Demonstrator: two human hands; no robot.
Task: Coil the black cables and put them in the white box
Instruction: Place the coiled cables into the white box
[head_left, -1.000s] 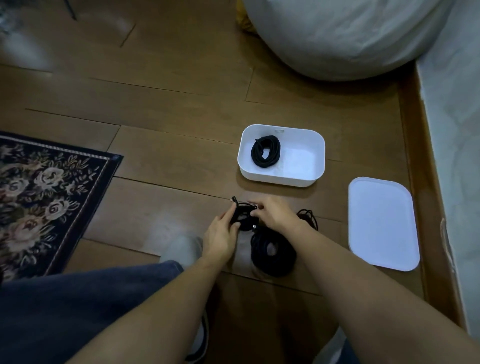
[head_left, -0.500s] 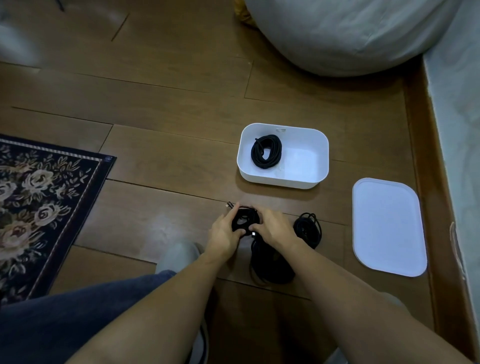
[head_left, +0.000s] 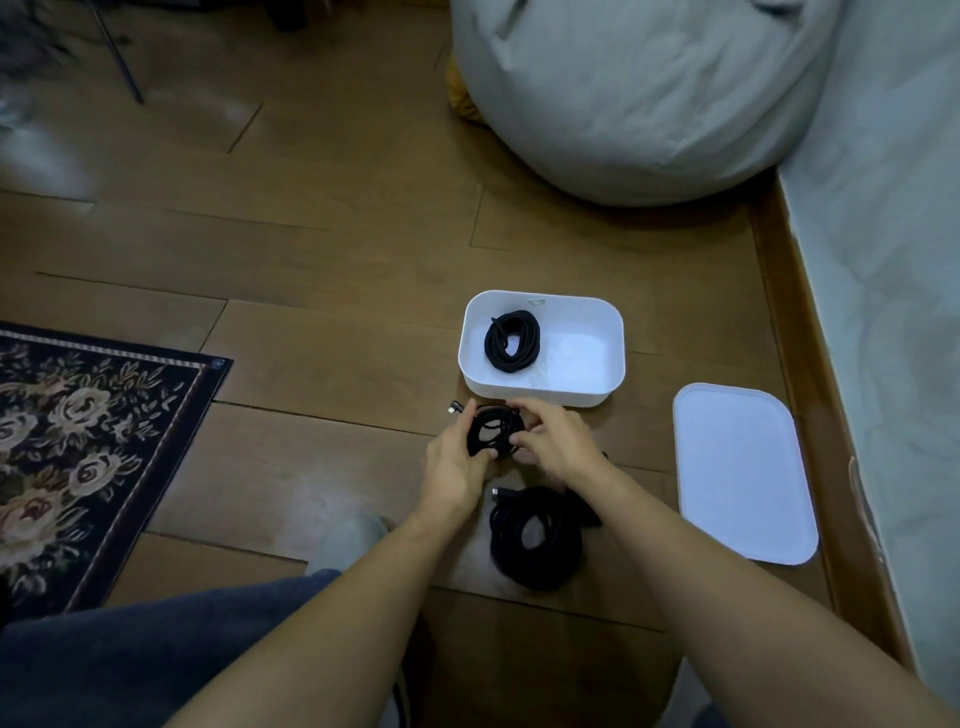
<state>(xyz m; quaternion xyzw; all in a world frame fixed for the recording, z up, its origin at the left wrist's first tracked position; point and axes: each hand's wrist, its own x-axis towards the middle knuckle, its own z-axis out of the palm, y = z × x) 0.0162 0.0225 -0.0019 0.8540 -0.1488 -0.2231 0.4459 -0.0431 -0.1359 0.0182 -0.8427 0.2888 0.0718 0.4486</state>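
Black cables show as 3 coils on a wooden floor (head_left: 311, 260), seen from above. At far left lies a dark floral rug (head_left: 78, 441). Near the middle, the left hand (head_left: 454, 462) curls its fingers round the left side of a small held coil (head_left: 493, 433), whose plug end (head_left: 456, 408) sticks out past the fingertips. The right hand (head_left: 558, 441) pinches the right side of the same coil between bent fingers and thumb. Just beyond both hands stands the open white box (head_left: 618, 343), with a boxed coil (head_left: 511, 340) lying in its left half. Below the right wrist, a larger floor coil (head_left: 537, 540) rests on the boards. To the right lies the white lid (head_left: 743, 473), flat and apart from the box. A pale beanbag (head_left: 623, 88) fills the top right.
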